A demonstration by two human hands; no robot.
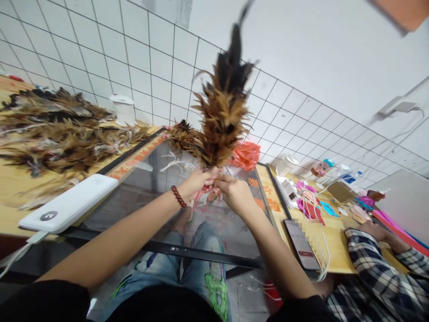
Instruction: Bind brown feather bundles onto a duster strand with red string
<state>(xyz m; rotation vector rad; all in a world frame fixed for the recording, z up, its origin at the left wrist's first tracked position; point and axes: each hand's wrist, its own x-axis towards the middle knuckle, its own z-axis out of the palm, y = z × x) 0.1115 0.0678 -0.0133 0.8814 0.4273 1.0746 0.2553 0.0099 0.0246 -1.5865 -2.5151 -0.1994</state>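
A bunch of brown and black feathers [224,116] stands upright above the glass tabletop [140,201], its dark tips pointing up. My left hand [198,182] is closed around its base, with a beaded bracelet on that wrist. Against the same base, my right hand [234,191] has its fingers pinched together. Pink and red strands [204,199] hang below the two hands. Behind the bunch, more brown feathers [184,136] lie on the glass. What exactly the right fingertips pinch is partly hidden.
Heaps of feathers [63,129] cover the wooden table at left, near a white power bank [70,203]. A red plastic bag [247,155] sits behind the bunch. At right are a phone [300,243], a power strip [287,192] and a co-worker's checked sleeve [368,259]. Wire grid lines the wall.
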